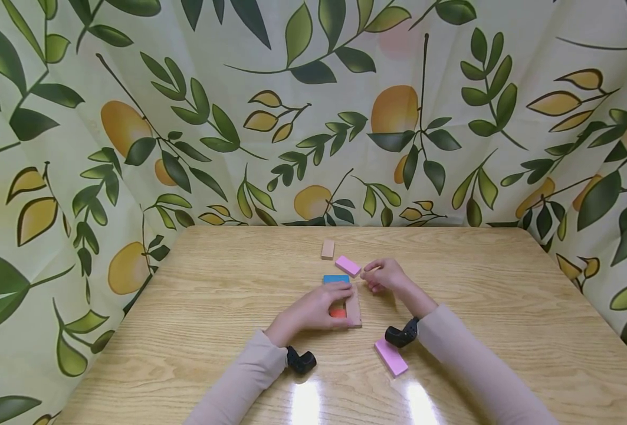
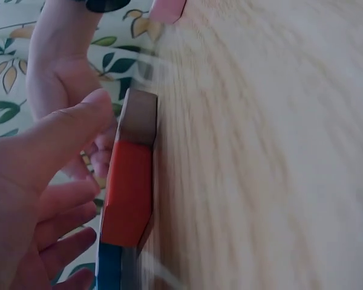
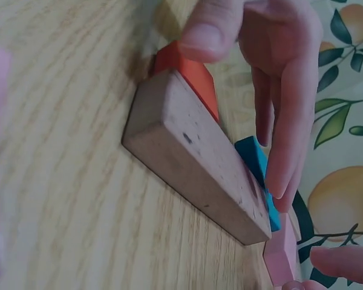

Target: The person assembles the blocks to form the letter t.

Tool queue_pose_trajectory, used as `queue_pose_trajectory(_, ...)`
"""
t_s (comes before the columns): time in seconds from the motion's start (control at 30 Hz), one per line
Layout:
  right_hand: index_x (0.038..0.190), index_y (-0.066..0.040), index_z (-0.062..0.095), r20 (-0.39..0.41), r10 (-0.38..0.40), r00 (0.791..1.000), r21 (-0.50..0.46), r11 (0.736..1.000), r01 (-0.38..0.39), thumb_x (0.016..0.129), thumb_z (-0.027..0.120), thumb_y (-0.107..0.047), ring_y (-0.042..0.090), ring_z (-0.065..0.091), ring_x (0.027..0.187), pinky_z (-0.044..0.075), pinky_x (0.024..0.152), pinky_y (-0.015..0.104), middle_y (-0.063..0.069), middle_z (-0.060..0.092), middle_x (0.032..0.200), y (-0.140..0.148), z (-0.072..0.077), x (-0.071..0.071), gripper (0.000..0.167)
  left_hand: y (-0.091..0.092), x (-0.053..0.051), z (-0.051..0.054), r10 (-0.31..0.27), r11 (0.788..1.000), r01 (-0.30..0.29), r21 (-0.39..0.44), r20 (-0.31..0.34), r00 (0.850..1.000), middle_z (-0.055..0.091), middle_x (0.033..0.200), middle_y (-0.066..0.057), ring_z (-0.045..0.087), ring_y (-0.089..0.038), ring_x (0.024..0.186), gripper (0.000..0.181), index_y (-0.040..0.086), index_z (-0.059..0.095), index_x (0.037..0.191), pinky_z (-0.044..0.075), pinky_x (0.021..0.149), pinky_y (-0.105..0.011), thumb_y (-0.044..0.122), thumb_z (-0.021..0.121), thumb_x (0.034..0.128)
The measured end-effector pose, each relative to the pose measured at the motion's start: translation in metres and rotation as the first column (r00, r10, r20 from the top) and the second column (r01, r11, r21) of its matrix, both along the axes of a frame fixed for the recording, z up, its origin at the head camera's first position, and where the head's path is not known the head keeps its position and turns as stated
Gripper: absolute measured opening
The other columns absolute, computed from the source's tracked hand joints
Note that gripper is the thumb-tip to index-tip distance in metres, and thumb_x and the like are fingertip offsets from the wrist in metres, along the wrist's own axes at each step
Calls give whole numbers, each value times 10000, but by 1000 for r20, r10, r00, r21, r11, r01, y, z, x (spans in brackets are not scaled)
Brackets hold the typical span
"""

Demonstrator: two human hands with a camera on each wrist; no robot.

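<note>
A long tan block [image 1: 353,313] lies on the wooden table, with a red block [image 1: 337,313] and a blue block [image 1: 335,278] along its left side. Over these blocks is the left hand [image 1: 315,307], thumb at the near end and fingers toward the far end. In the left wrist view the left hand [image 2: 36,175] has its fingers spread apart, holding nothing visible. The right hand [image 1: 388,276], fingers loosely bent, is just right of a pink block [image 1: 348,266]. Its fingertips [image 3: 342,261] appear near the pink block [image 3: 281,257] in the right wrist view; contact is unclear.
A small tan block [image 1: 328,249] stands farther back on the table [image 1: 228,277]. Another pink block [image 1: 391,357] lies nearer the front, beneath the right wrist's black device [image 1: 401,333]. Behind the table hangs a leaf-patterned cloth [image 1: 271,136].
</note>
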State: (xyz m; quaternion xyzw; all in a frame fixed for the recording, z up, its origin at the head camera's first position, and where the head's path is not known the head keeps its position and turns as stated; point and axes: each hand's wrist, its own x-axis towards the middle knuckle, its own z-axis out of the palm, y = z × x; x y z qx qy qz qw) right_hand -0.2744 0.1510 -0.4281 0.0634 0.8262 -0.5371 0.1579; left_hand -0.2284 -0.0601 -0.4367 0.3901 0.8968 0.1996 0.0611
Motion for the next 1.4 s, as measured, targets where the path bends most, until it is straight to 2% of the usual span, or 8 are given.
queue_pose_trajectory(0.13, 1140, 91, 573, 4, -34, 999, -26, 999, 34, 884, 666, -82, 57, 548, 528, 517, 509, 165, -1, 590, 640, 1, -1, -5, 323, 2, 2, 0, 5, 1000, -4, -15, 19, 1000, 417, 1538, -70, 373, -216, 1451, 726, 96, 475, 1427, 335, 1200, -377, 445, 714, 836)
queue_pose_trajectory(0.3, 1140, 92, 585, 16, -66, 998, -38, 997, 67, 868, 680, -71, 51, 557, 530, 520, 518, 163, 0, 600, 652, 1, -3, -12, 331, 4, 3, 0, 9, 999, -9, -38, 1, 1000, 417, 1538, -66, 380, -210, 1446, 737, 97, 482, 1421, 352, 1190, -367, 442, 729, 818)
queue_pose_trajectory(0.6, 1096, 71, 621, 34, -62, 998, -37, 997, 63, 822, 746, -97, 65, 565, 520, 535, 525, 175, 22, 598, 651, 0, -8, -22, 345, 6, 5, -1, 27, 998, -28, -63, -4, 1000, 395, 1551, -71, 356, -209, 1460, 721, 109, 473, 1430, 350, 1191, -358, 429, 720, 833)
queue_pose_trajectory(0.8, 1159, 65, 606, 43, -86, 995, -5, 996, 86, 823, 743, -88, 47, 531, 502, 506, 495, 155, -13, 564, 626, -5, -9, -25, 394, 8, 6, -2, 45, 997, -46, -64, -13, 999, 399, 1547, -83, 362, -209, 1457, 712, 99, 487, 1417, 353, 1190, -351, 429, 722, 832)
queue_pose_trajectory(1.03, 1133, 57, 630, 21, -72, 997, 37, 997, 71, 793, 775, -96, 53, 525, 488, 500, 481, 159, -16, 556, 618, -10, -10, -24, 400, 9, 7, -3, 61, 996, -63, -64, -33, 998, 422, 1532, -89, 394, -212, 1438, 713, 92, 505, 1403, 367, 1181, -349, 438, 729, 821)
queue_pose_trajectory(1.4, 1121, 44, 651, 13, -77, 997, 108, 991, 75, 792, 784, -118, 56, 512, 476, 489, 471, 154, -5, 548, 637, -12, -10, -25, 390, 10, 7, -3, 79, 995, -81, -50, -31, 996, 434, 1526, -79, 408, -206, 1430, 713, 97, 518, 1394, 379, 1173, -348, 446, 738, 812)
